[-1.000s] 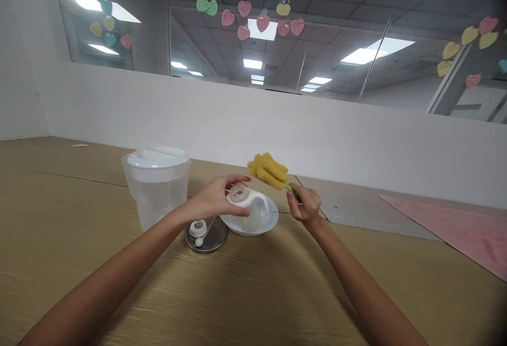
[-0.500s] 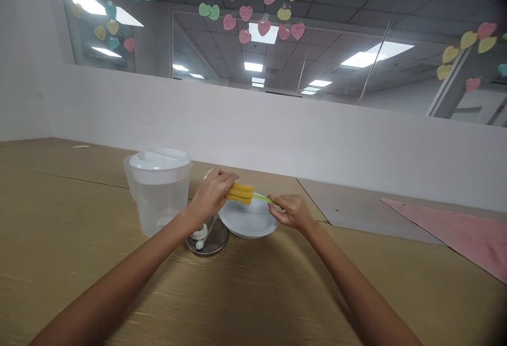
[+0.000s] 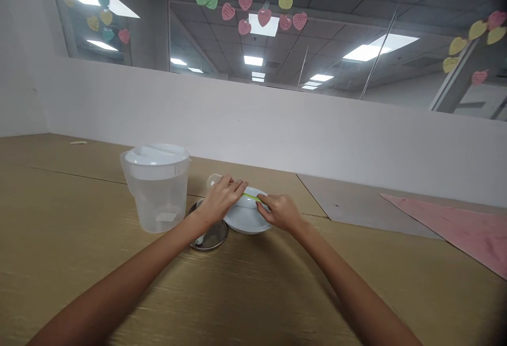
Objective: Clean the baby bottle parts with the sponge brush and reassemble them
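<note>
One green handle (image 3: 252,196) juts from the pinching right hand (image 3: 280,211).

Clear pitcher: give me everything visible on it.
The pitcher is translucent, apparently plastic, with a white lid seated on top, a loop handle at picture left and a small spout at right. A pale rectangular patch shows low on the body. It stands upright on the brown tabletop, left of the round metal tray. The left hand isn't on it. Can't tell whether it holds liquid.
</note>
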The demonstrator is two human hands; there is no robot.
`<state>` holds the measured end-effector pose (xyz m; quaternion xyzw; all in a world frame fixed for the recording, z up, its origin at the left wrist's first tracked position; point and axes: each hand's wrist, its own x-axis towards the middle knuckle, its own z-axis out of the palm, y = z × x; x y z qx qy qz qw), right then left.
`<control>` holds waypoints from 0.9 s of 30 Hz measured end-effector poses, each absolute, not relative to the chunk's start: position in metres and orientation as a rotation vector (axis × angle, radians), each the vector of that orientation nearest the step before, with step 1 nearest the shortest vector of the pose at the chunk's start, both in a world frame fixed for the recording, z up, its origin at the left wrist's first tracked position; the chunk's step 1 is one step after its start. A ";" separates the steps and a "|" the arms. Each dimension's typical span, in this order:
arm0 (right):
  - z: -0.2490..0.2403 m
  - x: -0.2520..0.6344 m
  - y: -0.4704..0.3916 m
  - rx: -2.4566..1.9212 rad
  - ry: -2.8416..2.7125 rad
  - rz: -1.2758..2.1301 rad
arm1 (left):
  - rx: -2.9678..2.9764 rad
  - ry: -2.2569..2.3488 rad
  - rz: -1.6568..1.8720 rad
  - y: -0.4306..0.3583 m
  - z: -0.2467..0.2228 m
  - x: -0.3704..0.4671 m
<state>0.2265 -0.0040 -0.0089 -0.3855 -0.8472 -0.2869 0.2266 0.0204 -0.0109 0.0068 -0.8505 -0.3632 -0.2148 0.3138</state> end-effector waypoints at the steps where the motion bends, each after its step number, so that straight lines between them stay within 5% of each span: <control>1: -0.010 0.224 -0.005 -1.059 -2.345 -0.800 | -2.252 -0.935 -0.573 -0.012 0.005 0.023; 14: -0.024 0.271 0.020 -0.866 -2.287 -0.910 | -2.008 -0.684 -0.589 -0.005 0.016 0.015; 27: -0.026 0.296 0.039 -2.034 -2.052 -0.582 | -2.124 -0.624 -0.574 0.005 0.006 0.003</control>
